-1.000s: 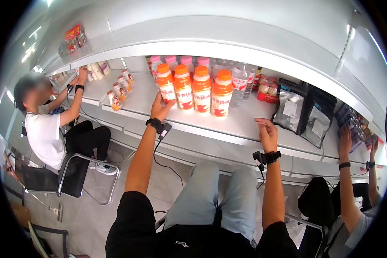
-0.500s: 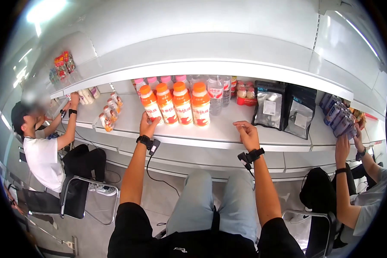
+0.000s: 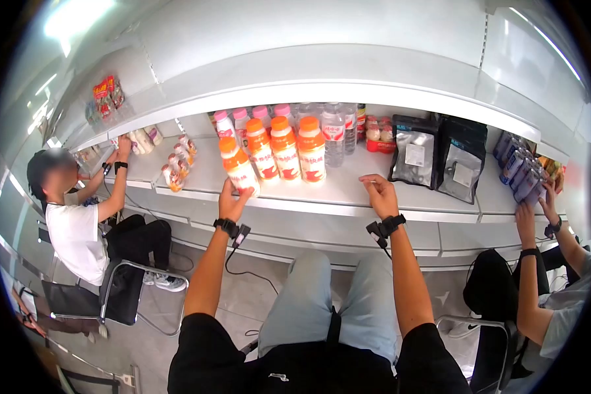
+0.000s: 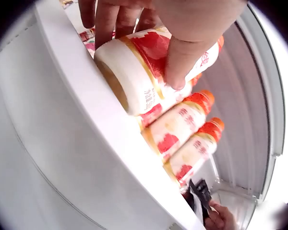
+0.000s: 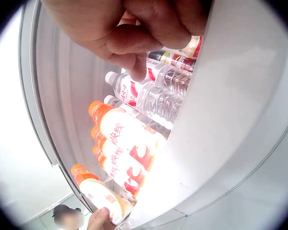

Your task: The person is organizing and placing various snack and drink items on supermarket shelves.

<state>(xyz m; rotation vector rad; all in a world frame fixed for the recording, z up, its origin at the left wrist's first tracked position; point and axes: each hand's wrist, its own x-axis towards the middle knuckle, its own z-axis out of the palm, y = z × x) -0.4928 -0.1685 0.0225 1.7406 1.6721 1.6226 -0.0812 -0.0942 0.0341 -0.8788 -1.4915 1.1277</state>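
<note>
My left hand (image 3: 232, 202) grips the lower part of an orange-capped drink bottle (image 3: 242, 173) at the shelf's front edge. In the left wrist view the thumb (image 4: 178, 64) lies across its red and white label, and the bottle's base (image 4: 113, 81) shows near the edge. The bottle leans and stands a little apart from three matching bottles (image 3: 285, 157) in a row to its right. My right hand (image 3: 381, 198) is over the front of the shelf (image 3: 348, 190), fingers loosely bent, holding nothing. In the right wrist view it overlaps clear water bottles (image 5: 153, 103).
Behind the row stand pink-capped bottles (image 3: 223, 123) and water bottles (image 3: 333, 134). Black pouches (image 3: 414, 157) stand to the right, small bottles (image 3: 177, 164) to the left. The upper shelf's edge (image 3: 308, 95) overhangs the bottles. People sit on both sides, hands at the shelf.
My left hand has drawn the leftmost bottle toward the shelf's front edge, away from the row, and it now tilts. The right hand stays in much the same place.
</note>
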